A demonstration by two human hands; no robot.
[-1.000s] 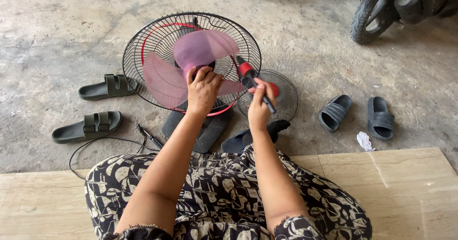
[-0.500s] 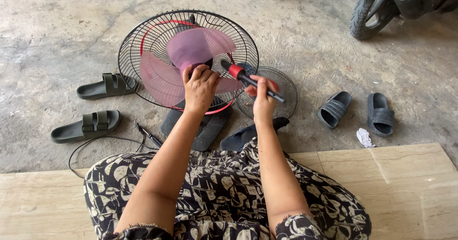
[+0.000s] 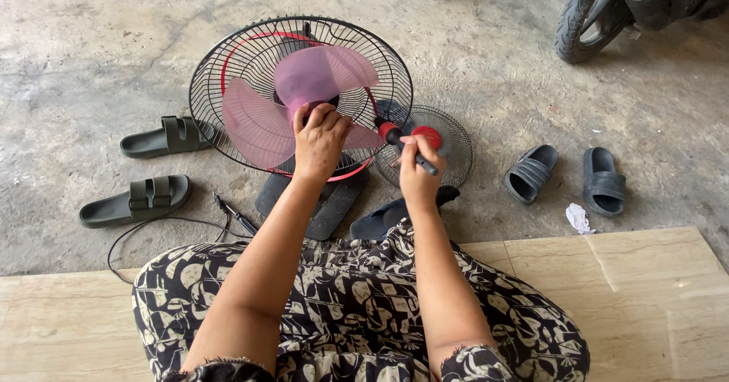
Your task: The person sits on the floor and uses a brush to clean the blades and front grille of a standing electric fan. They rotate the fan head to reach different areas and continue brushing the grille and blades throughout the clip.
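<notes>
Person is sitting on a stone step (image 3: pixel 653 291), knees in patterned cloth, both arms reaching fwd over the concrete floor (image 3: pixel 91 48).

Left hand (image 3: pixel 320 140) is clamping down on the hub of the pink blade (image 3: pixel 258 124), fingers curled round it, holding it steady. Right hand (image 3: pixel 416 171) is closed on a screwdriver (image 3: pixel 402 145) (red collar, black shaft), tip pointing in toward the hub from the right side; tip is not yet seated on anything I can make out.

Status, as judged: disassembly is partway. Front grille (image 3: pixel 437 143) is already off and lying flat on the floor just right of the fan, red centre cap facing up. Blade is still sitting on the shaft inside the rear grille (image 3: pixel 228 55), so blade removal appears to be the step in hand. Rear grille and motor still attached to the base (image 3: pixel 326 200), which is lying under the fan. Whether the blade's retaining nut is loose: cannot tell, hand is covering it.

Around: power cord (image 3: pixel 144 230) trailing left, green sandals (image 3: pixel 137 200) to the left, dark slippers (image 3: pixel 566 177) right, crumpled paper (image 3: pixel 579 218) near them. Farther off, a motorbike wheel (image 3: pixel 585 25) at top right.
</notes>
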